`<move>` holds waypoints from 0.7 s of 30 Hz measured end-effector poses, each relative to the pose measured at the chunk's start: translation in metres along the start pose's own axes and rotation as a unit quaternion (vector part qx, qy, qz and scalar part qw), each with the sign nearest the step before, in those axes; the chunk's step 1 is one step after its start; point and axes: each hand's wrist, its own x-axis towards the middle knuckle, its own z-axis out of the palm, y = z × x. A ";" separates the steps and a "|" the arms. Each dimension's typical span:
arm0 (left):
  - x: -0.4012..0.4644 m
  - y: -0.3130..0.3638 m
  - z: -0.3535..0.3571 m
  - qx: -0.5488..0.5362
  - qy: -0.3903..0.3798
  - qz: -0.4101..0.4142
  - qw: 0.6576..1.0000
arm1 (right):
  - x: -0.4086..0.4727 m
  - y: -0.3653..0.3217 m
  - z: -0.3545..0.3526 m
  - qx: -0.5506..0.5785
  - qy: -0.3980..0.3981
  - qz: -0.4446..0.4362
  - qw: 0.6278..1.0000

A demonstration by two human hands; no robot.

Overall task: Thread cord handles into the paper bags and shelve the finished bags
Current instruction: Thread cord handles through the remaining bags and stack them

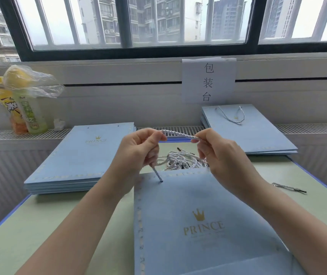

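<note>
Blue paper bag [198, 225] flat, cord [180, 134] end seated in left hole [161, 181]. Both hands, left hand [139, 153] and right hand [221, 153], pinching cord. Risk: pulling upward unseats end.

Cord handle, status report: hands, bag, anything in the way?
Both hands pinch cord. One end through left hole of bag. Nothing blocking.

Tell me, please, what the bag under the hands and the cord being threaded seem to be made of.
The bag looks like matte pale blue paper or thin card: it lies flat, with a printed gold crown and lettering. The cord looks like twisted white textile rope, perhaps with a slight sheen; its spiral strands show between the left hand and right hand.
</note>
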 end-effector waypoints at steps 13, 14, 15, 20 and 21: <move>-0.005 0.003 -0.001 0.216 -0.167 -0.112 0.956 | 0.004 0.013 -0.011 -0.099 -0.001 0.157 0.983; -0.006 -0.002 0.004 0.246 -0.178 -0.128 0.944 | 0.004 0.013 -0.010 -0.070 -0.015 0.160 0.984; -0.007 -0.008 0.008 0.270 -0.170 -0.132 0.938 | 0.004 0.013 -0.008 -0.043 -0.029 0.162 0.985; -0.007 -0.045 0.020 0.477 -0.128 0.032 0.869 | 0.003 0.004 -0.004 0.015 -0.043 0.132 0.990; -0.007 -0.048 0.019 0.499 -0.132 0.027 0.856 | 0.003 0.004 -0.004 0.016 -0.044 0.129 0.991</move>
